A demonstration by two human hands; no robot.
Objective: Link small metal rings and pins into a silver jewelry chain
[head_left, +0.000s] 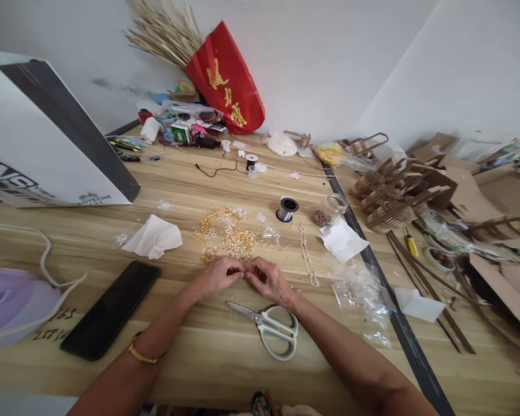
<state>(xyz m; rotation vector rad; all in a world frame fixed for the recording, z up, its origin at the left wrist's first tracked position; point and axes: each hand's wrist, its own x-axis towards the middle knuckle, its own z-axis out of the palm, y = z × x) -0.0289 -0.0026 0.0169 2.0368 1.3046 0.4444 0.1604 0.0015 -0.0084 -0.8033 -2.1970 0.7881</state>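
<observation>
My left hand (216, 274) and my right hand (266, 280) meet fingertip to fingertip on the wooden table (199, 370), both pinched closed around something too small to make out. Just beyond them lies a heap of small gold and silver jewellery findings (229, 234). A pair of pale green scissors (271, 329) lies shut on the table under my right wrist. A thin chain (307, 257) lies to the right of the heap. A gold bangle is on my left wrist.
A black phone (110, 309) and a crumpled tissue (153, 238) lie to the left, a wire spool (286, 208) and small jar (337, 203) behind. Clear plastic bags (359, 294), laser-cut wooden parts (390, 193), a white bag (47, 144), a red bag (225, 81).
</observation>
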